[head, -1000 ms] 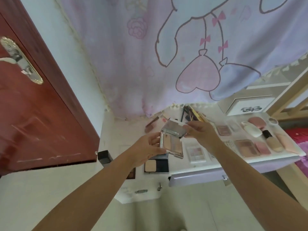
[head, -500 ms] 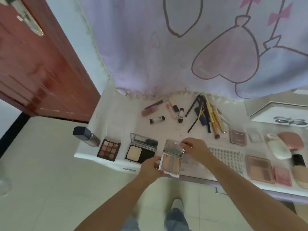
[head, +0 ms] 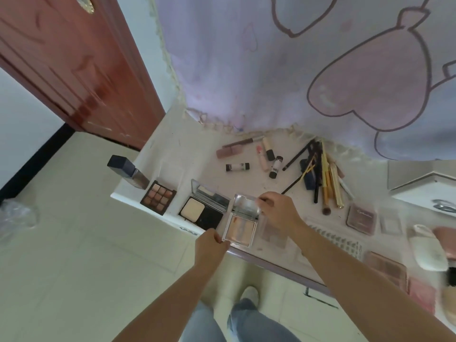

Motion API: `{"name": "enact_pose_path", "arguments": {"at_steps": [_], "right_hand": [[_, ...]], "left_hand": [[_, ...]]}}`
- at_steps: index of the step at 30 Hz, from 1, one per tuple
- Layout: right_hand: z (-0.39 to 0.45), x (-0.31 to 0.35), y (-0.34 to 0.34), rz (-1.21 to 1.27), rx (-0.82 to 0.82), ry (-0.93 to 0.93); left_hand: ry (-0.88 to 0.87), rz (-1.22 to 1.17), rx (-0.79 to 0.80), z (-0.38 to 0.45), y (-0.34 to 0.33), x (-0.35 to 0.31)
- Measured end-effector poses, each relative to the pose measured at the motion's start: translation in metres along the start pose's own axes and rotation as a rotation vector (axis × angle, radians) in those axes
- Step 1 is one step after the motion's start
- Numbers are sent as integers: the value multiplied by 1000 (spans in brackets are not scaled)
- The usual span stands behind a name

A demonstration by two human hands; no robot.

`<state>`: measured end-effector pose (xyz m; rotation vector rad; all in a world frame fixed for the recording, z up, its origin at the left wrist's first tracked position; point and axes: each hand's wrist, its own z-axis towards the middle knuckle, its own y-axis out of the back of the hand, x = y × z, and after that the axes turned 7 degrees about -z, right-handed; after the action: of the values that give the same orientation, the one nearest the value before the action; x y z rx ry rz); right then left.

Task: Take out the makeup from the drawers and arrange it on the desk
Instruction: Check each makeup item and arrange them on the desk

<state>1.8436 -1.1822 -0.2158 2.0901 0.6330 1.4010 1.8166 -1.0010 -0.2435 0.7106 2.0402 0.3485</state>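
Observation:
An open silver compact palette (head: 243, 224) with peach pans sits at the front edge of the white desk (head: 182, 154). My left hand (head: 211, 248) pinches its near left corner. My right hand (head: 278, 211) pinches the top right corner of its raised mirror lid. To its left lie an open black powder compact (head: 204, 209), a brown eyeshadow palette (head: 159, 197) and a dark-capped foundation bottle (head: 127, 171). Lipsticks and tubes (head: 249, 156) and a bundle of brushes and pencils (head: 320, 174) lie further back.
More palettes (head: 361, 218), a lash tray (head: 343, 240) and a white case (head: 430, 248) cover the desk's right side. A pink curtain (head: 296, 70) hangs behind, a red door (head: 74, 60) stands left. My legs and a shoe (head: 249, 294) are below the desk edge.
The camera tilted down and the desk came closer. Both hands lowered the open compact from mid-air to the desk's front edge beside the black powder compact.

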Motion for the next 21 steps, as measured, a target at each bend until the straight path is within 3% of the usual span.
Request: {"name": "enact_pose_path", "arguments": {"at_steps": [9,12,17,21], "right_hand": [[-11,-11,10,46,-27,-7],[-23,-33,14,-242,-34,92],[-46,-73,3,-828,163,277],[-52,-69,-1,-693,106,252]], "left_hand": [[-12,15,-82,-7,-2,3],[-111,102,-127,-14,0,4],[-250,194,-146,-25,-2,0],[-350,190,-66,-28,-2,-10]]}}
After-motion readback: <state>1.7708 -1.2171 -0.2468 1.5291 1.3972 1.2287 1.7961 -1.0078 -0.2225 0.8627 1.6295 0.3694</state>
